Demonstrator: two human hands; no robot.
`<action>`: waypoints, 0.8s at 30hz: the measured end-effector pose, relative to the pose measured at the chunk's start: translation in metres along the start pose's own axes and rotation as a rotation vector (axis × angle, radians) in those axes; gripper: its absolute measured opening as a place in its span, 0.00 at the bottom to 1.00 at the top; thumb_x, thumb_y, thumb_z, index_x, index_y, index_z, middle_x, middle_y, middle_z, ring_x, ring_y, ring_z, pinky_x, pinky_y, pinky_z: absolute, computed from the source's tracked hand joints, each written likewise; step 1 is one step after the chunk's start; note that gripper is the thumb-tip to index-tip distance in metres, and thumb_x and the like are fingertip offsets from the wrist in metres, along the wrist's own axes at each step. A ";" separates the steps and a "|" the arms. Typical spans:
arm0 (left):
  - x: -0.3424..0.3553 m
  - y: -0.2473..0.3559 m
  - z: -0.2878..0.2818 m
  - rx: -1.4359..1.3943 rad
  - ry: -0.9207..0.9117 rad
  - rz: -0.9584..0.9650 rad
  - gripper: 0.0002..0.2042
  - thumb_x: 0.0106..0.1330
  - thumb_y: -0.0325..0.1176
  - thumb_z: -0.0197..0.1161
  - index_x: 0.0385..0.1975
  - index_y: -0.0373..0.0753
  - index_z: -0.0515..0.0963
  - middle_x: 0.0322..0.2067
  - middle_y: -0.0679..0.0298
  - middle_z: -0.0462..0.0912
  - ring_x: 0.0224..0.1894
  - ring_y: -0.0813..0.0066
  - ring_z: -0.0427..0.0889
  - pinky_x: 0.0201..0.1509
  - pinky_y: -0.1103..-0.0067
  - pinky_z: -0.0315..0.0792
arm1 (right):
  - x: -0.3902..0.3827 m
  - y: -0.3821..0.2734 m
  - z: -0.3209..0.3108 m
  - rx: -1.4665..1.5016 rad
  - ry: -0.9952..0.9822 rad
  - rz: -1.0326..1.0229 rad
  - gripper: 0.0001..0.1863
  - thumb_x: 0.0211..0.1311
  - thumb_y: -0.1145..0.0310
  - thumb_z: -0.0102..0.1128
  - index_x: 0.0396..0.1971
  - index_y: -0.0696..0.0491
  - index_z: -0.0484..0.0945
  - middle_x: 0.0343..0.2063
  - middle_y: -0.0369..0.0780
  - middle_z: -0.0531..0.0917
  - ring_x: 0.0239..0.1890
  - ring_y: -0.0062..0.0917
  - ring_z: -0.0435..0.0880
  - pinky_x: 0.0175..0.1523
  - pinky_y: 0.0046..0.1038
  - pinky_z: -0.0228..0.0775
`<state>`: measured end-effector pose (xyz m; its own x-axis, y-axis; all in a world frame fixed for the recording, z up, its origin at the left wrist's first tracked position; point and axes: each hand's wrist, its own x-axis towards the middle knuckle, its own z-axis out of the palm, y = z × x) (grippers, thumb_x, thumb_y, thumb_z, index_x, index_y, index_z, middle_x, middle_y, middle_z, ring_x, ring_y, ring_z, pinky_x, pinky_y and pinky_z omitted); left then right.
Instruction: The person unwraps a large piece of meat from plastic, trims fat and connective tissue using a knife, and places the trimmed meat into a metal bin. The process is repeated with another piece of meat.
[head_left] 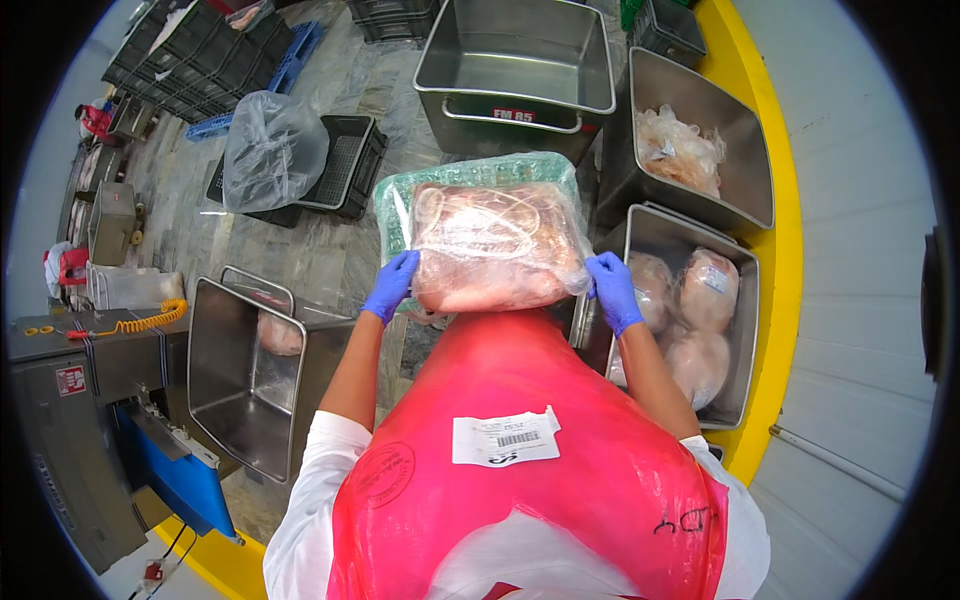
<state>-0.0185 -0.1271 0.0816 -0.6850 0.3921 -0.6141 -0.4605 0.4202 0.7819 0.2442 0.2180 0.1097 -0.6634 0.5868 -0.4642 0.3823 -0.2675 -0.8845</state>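
Note:
A large block of pink meat in clear plastic wrap (500,265) is held in front of my waist, with a loop of pale cord or folded film on its top. My left hand (392,285), in a blue glove, is closed on the left edge of the wrapping. On the opposite side my right hand (614,290), gloved alike, grips the right edge. Behind and around the block shows a green, film-covered thing (393,190), perhaps a crate; the meat hides most of it. My fingertips are partly hidden by the plastic.
Several wrapped meat pieces (708,290) fill a steel bin at right. Another bin holds crumpled plastic film (680,145). A steel tub (515,65) stands ahead. At left are a bin with one meat piece (280,333), a machine (90,420), a plastic bag (275,150) and stacked crates (195,60).

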 end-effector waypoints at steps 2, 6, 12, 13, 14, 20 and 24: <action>-0.001 0.001 -0.004 0.070 0.029 -0.034 0.25 0.73 0.53 0.59 0.61 0.43 0.77 0.48 0.66 0.83 0.44 0.73 0.82 0.46 0.76 0.76 | -0.003 -0.030 -0.005 0.060 -0.064 -0.105 0.08 0.71 0.65 0.62 0.33 0.52 0.76 0.24 0.33 0.77 0.25 0.17 0.76 0.33 0.22 0.72; -0.007 -0.009 0.004 0.168 0.196 0.176 0.23 0.69 0.47 0.66 0.55 0.37 0.79 0.44 0.65 0.84 0.40 0.71 0.82 0.46 0.74 0.77 | 0.016 -0.049 -0.002 0.369 -0.119 -0.170 0.06 0.70 0.69 0.61 0.33 0.53 0.77 0.28 0.35 0.79 0.29 0.18 0.79 0.40 0.22 0.74; -0.059 0.082 0.104 0.748 0.294 1.005 0.24 0.57 0.42 0.76 0.49 0.36 0.80 0.46 0.49 0.82 0.50 0.48 0.79 0.57 0.62 0.73 | 0.033 -0.095 0.059 0.429 -0.495 -0.110 0.04 0.69 0.71 0.60 0.37 0.54 0.77 0.35 0.39 0.83 0.36 0.26 0.85 0.41 0.31 0.79; -0.068 0.101 0.124 0.787 0.143 0.999 0.25 0.58 0.42 0.75 0.52 0.36 0.79 0.48 0.49 0.81 0.52 0.49 0.79 0.58 0.63 0.73 | 0.041 -0.096 0.064 0.377 -0.542 -0.114 0.04 0.69 0.70 0.60 0.39 0.55 0.77 0.36 0.39 0.83 0.36 0.27 0.85 0.41 0.32 0.80; -0.072 0.114 0.139 0.823 -0.005 0.987 0.26 0.59 0.43 0.75 0.54 0.36 0.78 0.51 0.49 0.80 0.53 0.50 0.79 0.60 0.64 0.73 | 0.045 -0.097 0.066 0.323 -0.591 -0.118 0.05 0.70 0.70 0.59 0.40 0.55 0.77 0.36 0.40 0.83 0.36 0.28 0.85 0.41 0.33 0.80; -0.058 0.111 0.155 0.959 -0.010 0.878 0.31 0.57 0.48 0.75 0.57 0.37 0.77 0.53 0.47 0.79 0.57 0.47 0.77 0.63 0.63 0.71 | 0.038 -0.095 0.007 0.857 -0.271 0.468 0.12 0.70 0.61 0.62 0.45 0.51 0.75 0.25 0.35 0.78 0.22 0.21 0.76 0.26 0.21 0.69; -0.052 0.076 0.081 0.805 0.301 0.825 0.29 0.61 0.45 0.72 0.58 0.35 0.77 0.54 0.46 0.79 0.57 0.48 0.78 0.63 0.63 0.71 | 0.047 -0.035 -0.034 0.763 -0.558 0.624 0.12 0.72 0.60 0.60 0.42 0.53 0.79 0.16 0.28 0.70 0.11 0.14 0.59 0.16 0.18 0.53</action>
<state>0.0279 -0.0498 0.1644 -0.7626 0.6225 0.1761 0.5942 0.5663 0.5712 0.2218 0.2810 0.1203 -0.7613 -0.1849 -0.6215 0.3821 -0.9023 -0.1997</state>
